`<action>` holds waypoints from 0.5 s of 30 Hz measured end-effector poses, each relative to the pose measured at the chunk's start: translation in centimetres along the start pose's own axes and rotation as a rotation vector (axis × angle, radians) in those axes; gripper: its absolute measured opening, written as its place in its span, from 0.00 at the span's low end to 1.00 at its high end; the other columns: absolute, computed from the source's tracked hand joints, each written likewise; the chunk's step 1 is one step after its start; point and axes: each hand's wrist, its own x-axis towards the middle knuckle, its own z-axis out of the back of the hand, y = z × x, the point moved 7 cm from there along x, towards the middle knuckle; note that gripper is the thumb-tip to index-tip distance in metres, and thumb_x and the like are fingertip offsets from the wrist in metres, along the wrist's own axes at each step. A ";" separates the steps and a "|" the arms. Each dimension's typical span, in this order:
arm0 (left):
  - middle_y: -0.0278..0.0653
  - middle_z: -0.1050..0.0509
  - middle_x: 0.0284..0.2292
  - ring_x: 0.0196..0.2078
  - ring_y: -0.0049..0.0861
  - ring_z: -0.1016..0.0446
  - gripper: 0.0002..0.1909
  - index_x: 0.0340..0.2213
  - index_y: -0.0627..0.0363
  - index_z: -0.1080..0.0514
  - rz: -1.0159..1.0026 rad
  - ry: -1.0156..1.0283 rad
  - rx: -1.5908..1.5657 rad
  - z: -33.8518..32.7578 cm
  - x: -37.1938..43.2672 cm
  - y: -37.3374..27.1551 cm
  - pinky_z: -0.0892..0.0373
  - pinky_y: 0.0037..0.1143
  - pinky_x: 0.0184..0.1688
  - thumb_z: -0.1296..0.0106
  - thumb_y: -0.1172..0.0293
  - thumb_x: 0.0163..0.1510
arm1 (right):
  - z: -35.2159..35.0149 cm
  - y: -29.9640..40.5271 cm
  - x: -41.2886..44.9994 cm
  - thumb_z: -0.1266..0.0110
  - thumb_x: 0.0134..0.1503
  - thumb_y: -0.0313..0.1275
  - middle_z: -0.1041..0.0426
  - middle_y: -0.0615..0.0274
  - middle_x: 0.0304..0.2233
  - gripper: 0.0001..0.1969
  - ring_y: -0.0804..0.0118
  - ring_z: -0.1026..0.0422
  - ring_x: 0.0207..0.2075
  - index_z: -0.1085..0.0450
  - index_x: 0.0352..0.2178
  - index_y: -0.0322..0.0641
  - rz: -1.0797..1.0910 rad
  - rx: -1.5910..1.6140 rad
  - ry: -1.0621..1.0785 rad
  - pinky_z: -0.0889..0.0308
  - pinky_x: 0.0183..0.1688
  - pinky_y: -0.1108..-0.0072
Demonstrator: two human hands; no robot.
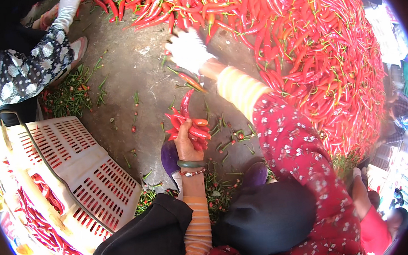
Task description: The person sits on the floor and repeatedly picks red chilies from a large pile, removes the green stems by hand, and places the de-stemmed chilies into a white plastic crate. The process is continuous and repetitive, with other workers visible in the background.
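Observation:
My left hand (186, 143) is bare, with a dark bangle and a beaded bracelet at the wrist. It grips a bunch of red chili peppers (199, 132) over the floor between my knees. Farther out, my right hand (189, 51) wears a white glove and reaches down at the near edge of a large heap of red chili peppers (313, 57). Glare and blur hide whether its fingers hold anything; a bit of red shows beside the fingertips. A loose orange-red pepper (190, 81) lies on the floor just below the glove.
At left stands a white slatted plastic crate (96, 179) with red peppers inside. Green stems (68, 96) litter the concrete floor (124, 69), also around my shoes. Another person in flowered dark clothing (23, 75) sits at upper left. More people are at the right rim.

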 end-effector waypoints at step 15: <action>0.42 0.26 0.23 0.25 0.37 0.28 0.20 0.33 0.62 0.29 0.419 0.500 -0.280 -5.7 -3.5 5.8 0.31 0.29 0.24 0.56 0.55 0.55 | 2.3 -10.8 -28.9 0.48 0.53 0.35 0.29 0.57 0.36 0.15 0.64 0.33 0.39 0.32 0.41 0.41 -0.641 0.932 -0.251 0.37 0.41 0.70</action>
